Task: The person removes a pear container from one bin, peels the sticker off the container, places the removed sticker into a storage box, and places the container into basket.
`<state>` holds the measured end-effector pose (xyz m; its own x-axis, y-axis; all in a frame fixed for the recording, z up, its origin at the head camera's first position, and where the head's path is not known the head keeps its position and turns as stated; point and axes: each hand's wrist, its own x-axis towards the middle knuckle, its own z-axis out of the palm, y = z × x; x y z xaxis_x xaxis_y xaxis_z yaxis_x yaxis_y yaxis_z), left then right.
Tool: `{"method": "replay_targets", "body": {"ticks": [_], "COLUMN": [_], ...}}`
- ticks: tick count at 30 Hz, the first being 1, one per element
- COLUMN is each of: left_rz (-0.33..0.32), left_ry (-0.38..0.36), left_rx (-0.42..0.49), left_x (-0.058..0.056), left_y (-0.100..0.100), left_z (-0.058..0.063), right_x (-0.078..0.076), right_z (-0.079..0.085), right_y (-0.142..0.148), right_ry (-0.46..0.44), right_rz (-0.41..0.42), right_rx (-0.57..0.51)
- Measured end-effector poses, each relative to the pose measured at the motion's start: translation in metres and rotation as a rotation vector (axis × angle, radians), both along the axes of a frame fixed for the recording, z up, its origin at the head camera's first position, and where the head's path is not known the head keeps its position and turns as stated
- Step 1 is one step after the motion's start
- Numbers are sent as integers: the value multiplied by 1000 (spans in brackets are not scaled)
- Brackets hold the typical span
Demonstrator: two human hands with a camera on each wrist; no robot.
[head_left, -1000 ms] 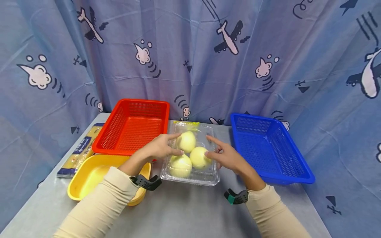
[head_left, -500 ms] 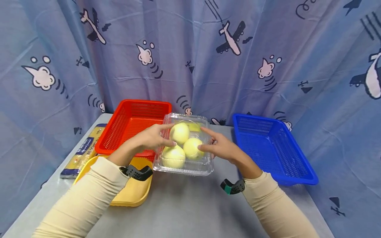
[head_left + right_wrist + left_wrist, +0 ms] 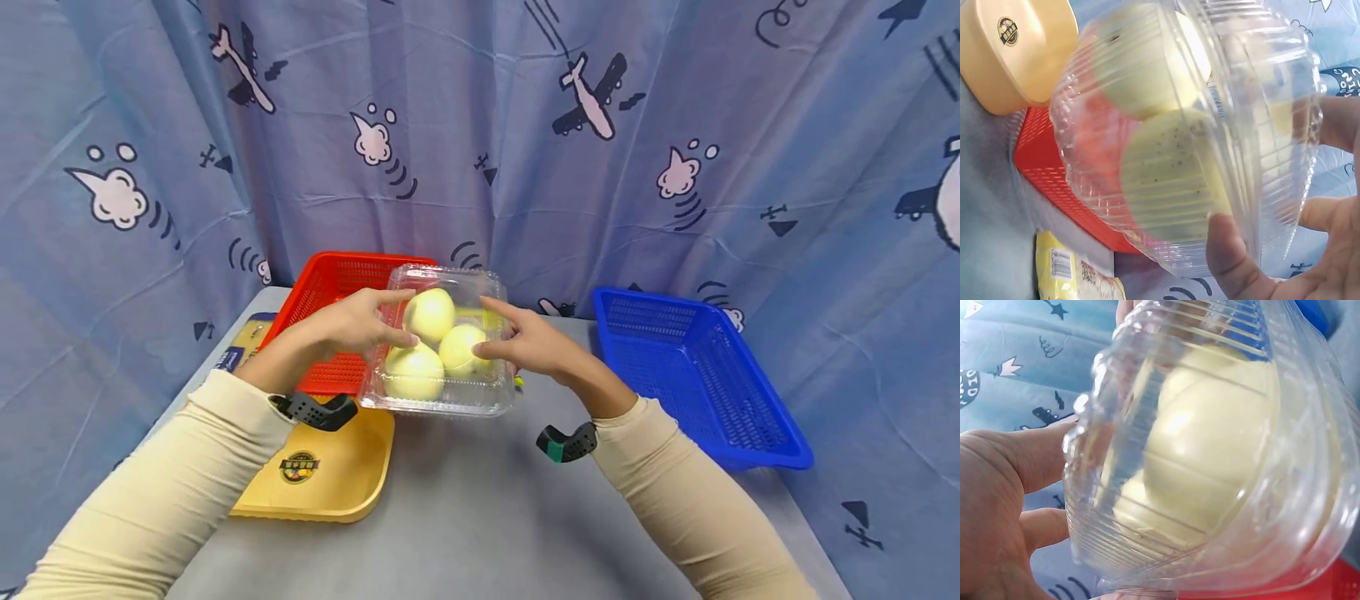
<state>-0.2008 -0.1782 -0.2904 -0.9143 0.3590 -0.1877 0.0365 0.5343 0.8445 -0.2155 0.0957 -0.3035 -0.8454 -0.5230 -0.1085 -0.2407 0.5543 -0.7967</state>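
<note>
A clear plastic clamshell box [image 3: 442, 407] with three round pale yellow fruits [image 3: 414, 372] inside is held up between both hands, overlapping the red basket [image 3: 333, 375] in the head view. On its left side, my left hand [image 3: 360, 321] grips it with thumb and forefinger over the top. The right hand [image 3: 532, 340] grips the opposite side in the same manner, its thumb [image 3: 1227, 247] pressed to the plastic in the right wrist view. From the left wrist camera, the box's ribbed wall and the fruits [image 3: 1210, 444] fill most of the view.
A yellow tub [image 3: 337, 479] stands in front of the red basket. To the right is a blue basket [image 3: 697, 375]. A long packet [image 3: 243, 346] lies partly hidden at the left. Below the box, a yellow-and-white packet [image 3: 1063, 265] rests on the table. A patterned curtain [image 3: 480, 125] hangs behind.
Both hands have lifted the clamshell box off the table and carried it left and away, to the red basket's right side. The yellow-and-white packet beneath shows more.
</note>
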Motion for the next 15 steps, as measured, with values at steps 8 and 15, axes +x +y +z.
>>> {"method": "replay_targets", "body": {"ticks": [8, 15], "left_rz": [9, 3], "left_ry": [-18, -28], "left_rx": [-26, -21], "left_x": [-4, -8], "left_y": [-18, -34], "left_z": [9, 14], "right_x": [-7, -12], "right_z": [3, 6], "right_y": [-18, -35], "right_ry": [21, 7], "right_rz": [30, 31], "right_rx": [-1, -20]}}
